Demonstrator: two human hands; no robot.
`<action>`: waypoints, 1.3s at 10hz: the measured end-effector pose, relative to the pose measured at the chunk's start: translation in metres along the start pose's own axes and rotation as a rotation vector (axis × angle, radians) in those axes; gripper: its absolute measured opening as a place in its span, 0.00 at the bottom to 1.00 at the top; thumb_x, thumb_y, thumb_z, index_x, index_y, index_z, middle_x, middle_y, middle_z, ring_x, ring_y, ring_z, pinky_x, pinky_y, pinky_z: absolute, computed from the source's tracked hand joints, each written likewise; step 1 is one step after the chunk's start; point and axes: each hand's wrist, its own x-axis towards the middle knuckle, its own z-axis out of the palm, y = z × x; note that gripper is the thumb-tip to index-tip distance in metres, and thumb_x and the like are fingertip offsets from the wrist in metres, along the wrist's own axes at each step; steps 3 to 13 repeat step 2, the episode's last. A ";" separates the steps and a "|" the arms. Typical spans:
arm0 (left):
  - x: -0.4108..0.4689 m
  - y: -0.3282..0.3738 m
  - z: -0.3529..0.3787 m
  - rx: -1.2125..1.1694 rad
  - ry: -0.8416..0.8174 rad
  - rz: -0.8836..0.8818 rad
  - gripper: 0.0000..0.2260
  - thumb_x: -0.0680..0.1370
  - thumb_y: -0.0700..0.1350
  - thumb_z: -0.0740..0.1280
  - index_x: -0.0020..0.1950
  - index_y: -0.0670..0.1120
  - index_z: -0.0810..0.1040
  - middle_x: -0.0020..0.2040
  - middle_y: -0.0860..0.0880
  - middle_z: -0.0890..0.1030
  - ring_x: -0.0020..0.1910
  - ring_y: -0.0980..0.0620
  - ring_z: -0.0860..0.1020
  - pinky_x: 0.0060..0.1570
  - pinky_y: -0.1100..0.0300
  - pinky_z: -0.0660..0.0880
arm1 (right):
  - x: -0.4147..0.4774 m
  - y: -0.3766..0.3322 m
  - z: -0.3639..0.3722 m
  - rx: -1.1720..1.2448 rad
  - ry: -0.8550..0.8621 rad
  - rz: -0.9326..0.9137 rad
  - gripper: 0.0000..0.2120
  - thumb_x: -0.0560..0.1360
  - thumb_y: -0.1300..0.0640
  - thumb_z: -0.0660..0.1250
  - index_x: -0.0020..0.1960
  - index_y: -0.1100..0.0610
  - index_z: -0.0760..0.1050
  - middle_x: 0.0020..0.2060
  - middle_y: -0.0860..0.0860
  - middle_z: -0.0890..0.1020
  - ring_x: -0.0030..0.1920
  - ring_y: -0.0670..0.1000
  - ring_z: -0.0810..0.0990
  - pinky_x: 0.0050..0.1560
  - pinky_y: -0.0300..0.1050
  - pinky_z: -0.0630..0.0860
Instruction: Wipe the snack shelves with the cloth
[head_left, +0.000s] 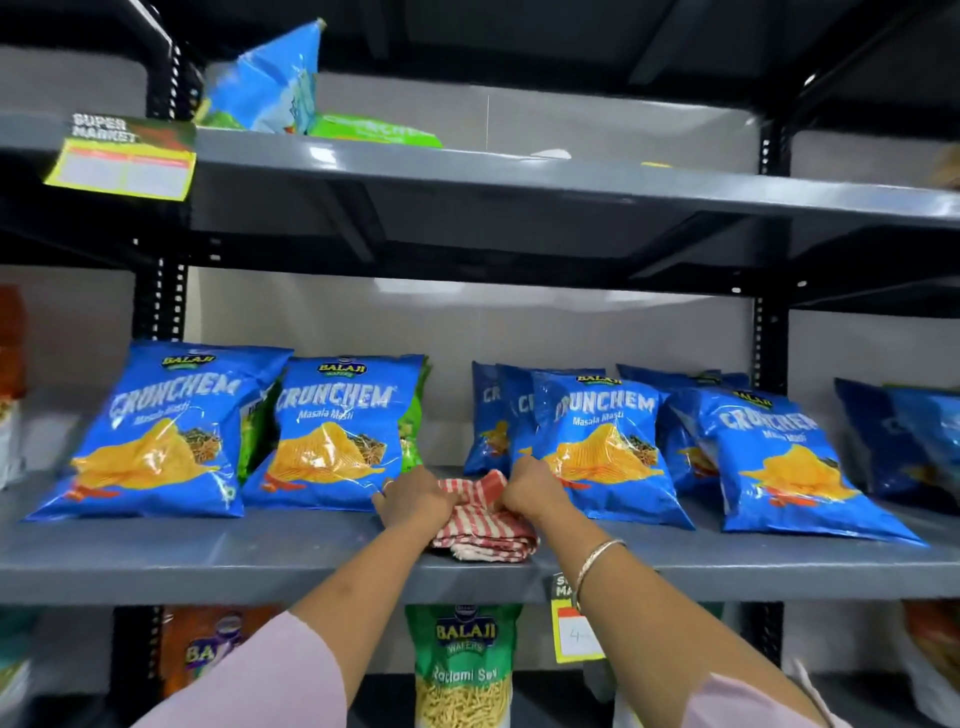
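Soft, light striped cloth is bunched on the middle shelf, gripped left by left hand, right by right hand; best held in folds.

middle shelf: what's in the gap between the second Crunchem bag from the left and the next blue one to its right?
Head view: the red-and-white striped cloth lies there on the grey shelf, with the left hand and right hand gripping it.

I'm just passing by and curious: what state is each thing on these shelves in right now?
Cloth: bunched on the middle shelf, between the bags.
Left hand: gripping the cloth.
Right hand: gripping the cloth.
Blue chip bags: leaning back, sealed.
Top-shelf blue bag: upright, tilted.
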 end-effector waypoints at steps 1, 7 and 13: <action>-0.005 -0.002 -0.007 0.014 0.171 0.081 0.25 0.77 0.61 0.60 0.64 0.43 0.70 0.65 0.43 0.71 0.66 0.43 0.66 0.64 0.50 0.60 | -0.003 -0.003 -0.007 0.059 0.070 -0.057 0.05 0.75 0.62 0.64 0.50 0.61 0.72 0.59 0.62 0.80 0.59 0.62 0.79 0.57 0.51 0.76; -0.004 0.003 -0.021 0.047 0.438 0.171 0.26 0.80 0.59 0.53 0.70 0.41 0.63 0.70 0.42 0.66 0.70 0.43 0.61 0.66 0.49 0.58 | -0.005 -0.016 -0.026 0.491 0.216 -0.154 0.08 0.73 0.63 0.69 0.52 0.63 0.79 0.53 0.60 0.84 0.49 0.54 0.83 0.54 0.47 0.79; -0.004 0.003 -0.021 0.047 0.438 0.171 0.26 0.80 0.59 0.53 0.70 0.41 0.63 0.70 0.42 0.66 0.70 0.43 0.61 0.66 0.49 0.58 | -0.005 -0.016 -0.026 0.491 0.216 -0.154 0.08 0.73 0.63 0.69 0.52 0.63 0.79 0.53 0.60 0.84 0.49 0.54 0.83 0.54 0.47 0.79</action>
